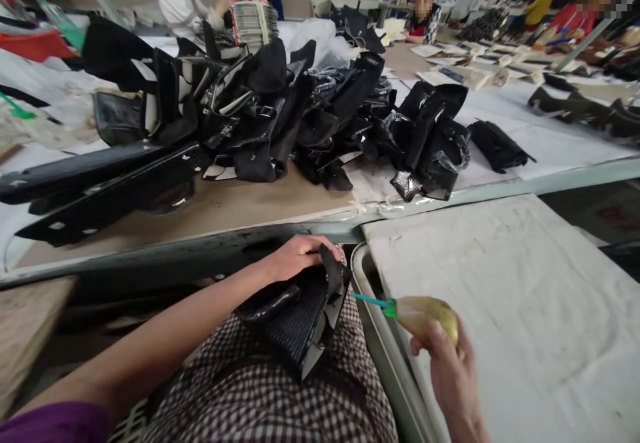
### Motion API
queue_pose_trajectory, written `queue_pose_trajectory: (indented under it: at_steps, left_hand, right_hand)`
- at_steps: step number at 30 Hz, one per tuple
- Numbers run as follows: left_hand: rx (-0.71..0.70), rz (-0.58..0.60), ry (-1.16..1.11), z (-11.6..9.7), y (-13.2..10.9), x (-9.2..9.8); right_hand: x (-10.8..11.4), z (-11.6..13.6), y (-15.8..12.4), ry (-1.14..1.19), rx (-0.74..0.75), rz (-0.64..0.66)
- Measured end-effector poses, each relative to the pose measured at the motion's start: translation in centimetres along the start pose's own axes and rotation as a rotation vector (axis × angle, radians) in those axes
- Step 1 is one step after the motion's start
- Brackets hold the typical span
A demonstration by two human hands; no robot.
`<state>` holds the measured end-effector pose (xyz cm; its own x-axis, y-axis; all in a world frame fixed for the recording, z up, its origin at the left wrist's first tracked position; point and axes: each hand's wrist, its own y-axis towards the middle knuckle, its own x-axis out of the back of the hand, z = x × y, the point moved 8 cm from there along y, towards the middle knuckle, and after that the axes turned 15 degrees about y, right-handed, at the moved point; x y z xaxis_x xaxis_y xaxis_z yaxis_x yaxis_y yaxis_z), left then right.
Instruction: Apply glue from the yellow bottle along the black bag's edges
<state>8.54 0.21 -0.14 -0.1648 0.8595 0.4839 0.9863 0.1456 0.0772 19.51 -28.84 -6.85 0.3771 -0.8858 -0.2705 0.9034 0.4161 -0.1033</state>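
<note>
On my lap lies a black textured leather-like piece (295, 326), looking like part of a bag, with a pale grey inner edge showing. My left hand (303, 256) grips its upper edge, the fingers partly hidden behind a raised black flap. Off to the right, my right hand (450, 356) is wrapped round a yellowish squeeze bottle (425, 316). The bottle has a green collar and a thin blue nozzle that points left toward the black piece. A small gap separates the nozzle tip from the piece.
A big heap of black bag parts (270, 110) covers the workbench (240, 213) ahead. Long black strips (110, 190) lie at its left end. A pale cloth-covered board (515, 310) stands at my right. Several people sit or stand at farther tables.
</note>
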Motion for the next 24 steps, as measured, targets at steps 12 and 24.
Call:
queue_pose_trajectory:
  at_steps: [12, 24]
  left_hand:
    - [-0.016, -0.054, 0.001, 0.4, -1.5, 0.1]
    - [-0.056, -0.049, -0.024, 0.2, -1.8, 0.2]
  right_hand:
    - [-1.6, 0.0, 0.7, -0.005, -0.142, -0.028]
    - [-2.7, 1.4, 0.7, -0.076, -0.066, -0.007]
